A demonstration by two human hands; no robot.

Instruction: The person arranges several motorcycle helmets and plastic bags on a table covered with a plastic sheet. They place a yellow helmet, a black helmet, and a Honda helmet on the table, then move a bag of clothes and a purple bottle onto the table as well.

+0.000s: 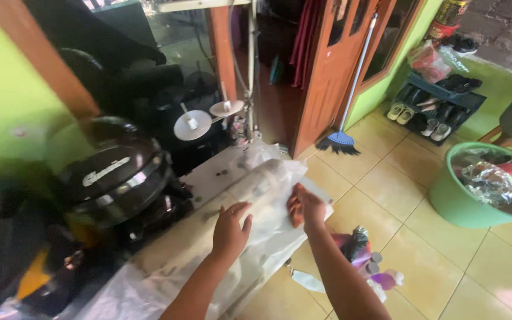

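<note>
Clear plastic sheeting (256, 237) lies crumpled over the bench (208, 178) and spills off its near edge toward the floor. The left hand (230, 228) rests flat on it near the middle of the bench, fingers spread, its grip open and closed on nothing. Just beside it, toward the bench's right edge, the right hand (308, 207) has its grip closed on a small orange-red thing (295, 212), perhaps a cloth, pressed against the plastic; what it is exactly I cannot tell. Judging by the wrinkles and the loose fold hanging off the near edge, the sheet is spread but not yet smoothed or wiped along its whole length; the far end looks flatter.

Below the right edge, bottles and bags (368, 266) crowd the tiled floor. At the bench's left side stands a black round-lidded cooker (117, 175). Further off sit a green tub (466, 201), a blue broom (342, 139) against the wooden door, and a shoe rack (431, 106).
</note>
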